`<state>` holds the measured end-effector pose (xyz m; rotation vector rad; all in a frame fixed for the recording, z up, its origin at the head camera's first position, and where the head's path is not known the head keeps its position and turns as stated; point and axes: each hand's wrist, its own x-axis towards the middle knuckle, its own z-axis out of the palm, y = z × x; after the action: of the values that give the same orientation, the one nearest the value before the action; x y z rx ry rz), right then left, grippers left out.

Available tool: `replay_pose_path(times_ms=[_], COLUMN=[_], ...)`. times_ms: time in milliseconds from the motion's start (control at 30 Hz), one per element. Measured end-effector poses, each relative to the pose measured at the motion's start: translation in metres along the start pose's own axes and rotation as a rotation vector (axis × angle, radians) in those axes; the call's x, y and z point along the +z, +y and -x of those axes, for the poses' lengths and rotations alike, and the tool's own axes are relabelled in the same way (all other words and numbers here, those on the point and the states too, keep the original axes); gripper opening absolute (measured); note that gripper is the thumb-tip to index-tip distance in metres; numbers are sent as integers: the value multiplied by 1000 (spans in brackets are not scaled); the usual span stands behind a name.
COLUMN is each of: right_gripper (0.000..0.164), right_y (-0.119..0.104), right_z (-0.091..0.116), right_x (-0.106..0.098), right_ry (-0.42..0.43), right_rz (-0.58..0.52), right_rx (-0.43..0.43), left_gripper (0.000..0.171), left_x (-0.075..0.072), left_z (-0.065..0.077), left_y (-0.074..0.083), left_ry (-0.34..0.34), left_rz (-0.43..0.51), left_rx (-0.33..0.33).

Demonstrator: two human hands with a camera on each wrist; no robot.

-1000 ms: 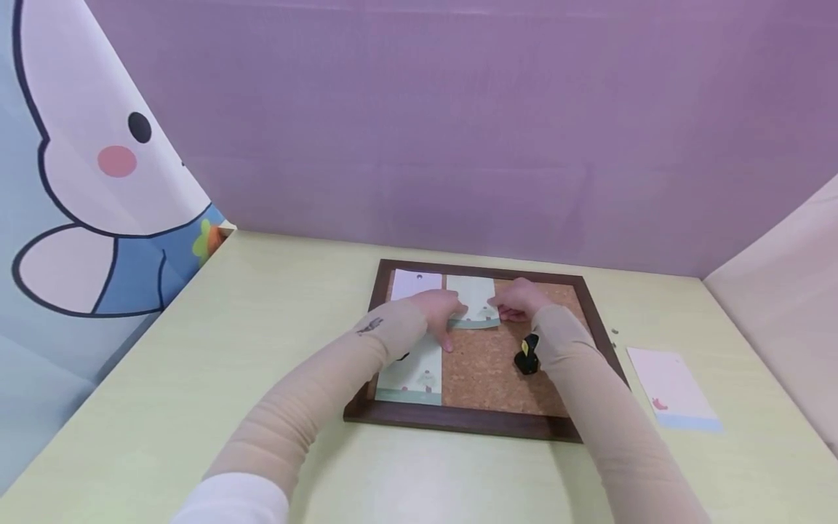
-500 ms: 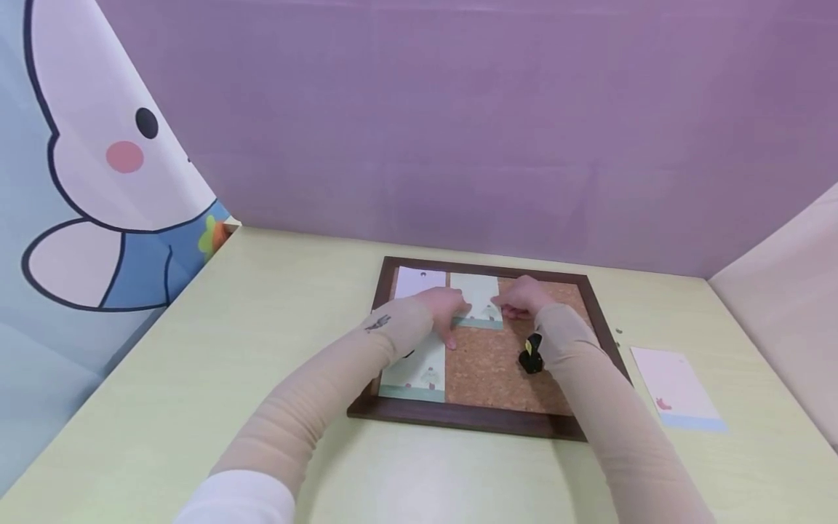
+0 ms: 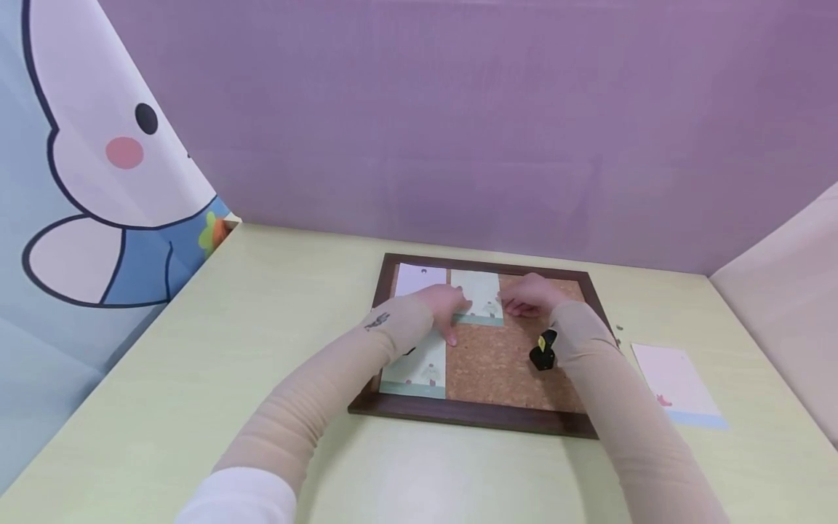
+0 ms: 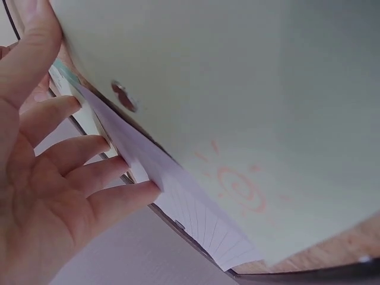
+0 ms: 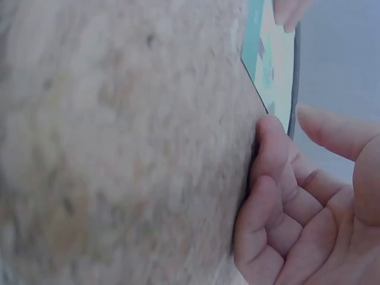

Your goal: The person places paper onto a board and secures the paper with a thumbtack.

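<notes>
A pale paper sheet with a green bottom band (image 3: 476, 295) lies on the upper middle of a framed cork board (image 3: 491, 364). My left hand (image 3: 445, 306) rests at its left edge, fingers spread. My right hand (image 3: 533, 295) is just off its right edge. In the right wrist view that hand's fingers curl against the cork by the sheet's corner, thumb apart. At the board's left are a lavender sheet (image 3: 419, 278) and another green-banded sheet (image 3: 419, 375). The left wrist view shows a metal tack (image 4: 124, 97) on a sheet with an orange sun (image 4: 240, 189).
A pink sheet with a blue band (image 3: 677, 382) lies on the table (image 3: 275, 327) right of the board. Small metal pieces (image 3: 619, 328) lie beside the dark wooden frame (image 3: 484, 415). A purple cloth backdrop (image 3: 458, 131) rises behind the table.
My right hand has drawn slightly right, away from the middle sheet's edge. That sheet now looks flatter on the cork. My left hand has stayed in place.
</notes>
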<state>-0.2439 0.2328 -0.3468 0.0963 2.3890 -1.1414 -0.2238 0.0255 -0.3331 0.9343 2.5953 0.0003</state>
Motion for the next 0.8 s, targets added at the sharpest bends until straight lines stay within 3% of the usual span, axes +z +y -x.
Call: replay_pose_path(times_ms=[333,600,800], right_gripper=[25,41,38], right_y=[8,9,13], right_z=[4,12,15], right_x=[-9,-26,-40], right_ry=[-61,-39,-16], right_rz=[-46,77,97], right_rx=[-40,-71,-64], left_gripper=[82,83,83], left_x=[3,4,3], left_z=[-6,-9,-4], left_y=[0,-1,1], left_ry=[-19,-27,-5], left_rz=[-8,-12,-25], left_rx=[-10,-23,-12])
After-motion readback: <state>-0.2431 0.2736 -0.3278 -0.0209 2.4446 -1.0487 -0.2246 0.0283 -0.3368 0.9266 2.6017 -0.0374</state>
